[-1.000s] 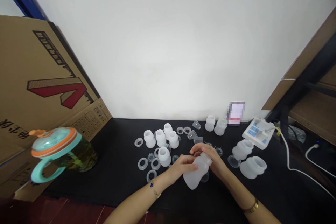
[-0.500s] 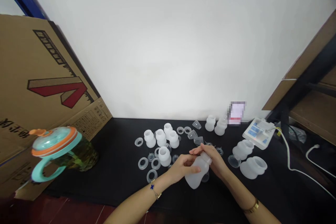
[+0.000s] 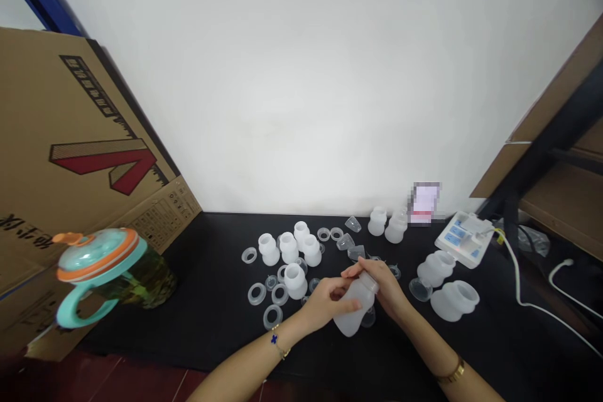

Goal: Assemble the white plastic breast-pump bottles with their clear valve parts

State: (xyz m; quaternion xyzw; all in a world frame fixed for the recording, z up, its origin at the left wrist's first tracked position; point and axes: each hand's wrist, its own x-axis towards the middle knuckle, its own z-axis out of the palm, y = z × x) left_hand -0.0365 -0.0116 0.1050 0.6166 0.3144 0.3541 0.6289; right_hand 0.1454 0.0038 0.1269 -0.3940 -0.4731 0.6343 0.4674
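Observation:
A frosted white plastic bottle is tilted over the black table, neck pointing up and right. My left hand is wrapped round its body. My right hand has its fingers closed over the bottle's neck and mouth; what sits under the fingertips is hidden. Several small white bottles and loose translucent rings lie just left of my hands. Small clear caps lie behind them.
A teal-and-orange lidded jug stands at the left before a leaning cardboard box. Two wider white bottles lie to the right, near a white device with a cable. A dark shelf frame stands at far right.
The bottle has shifted slightly down and left in my hands, with my right fingers settling further over its neck. Everything else on the table stays put.

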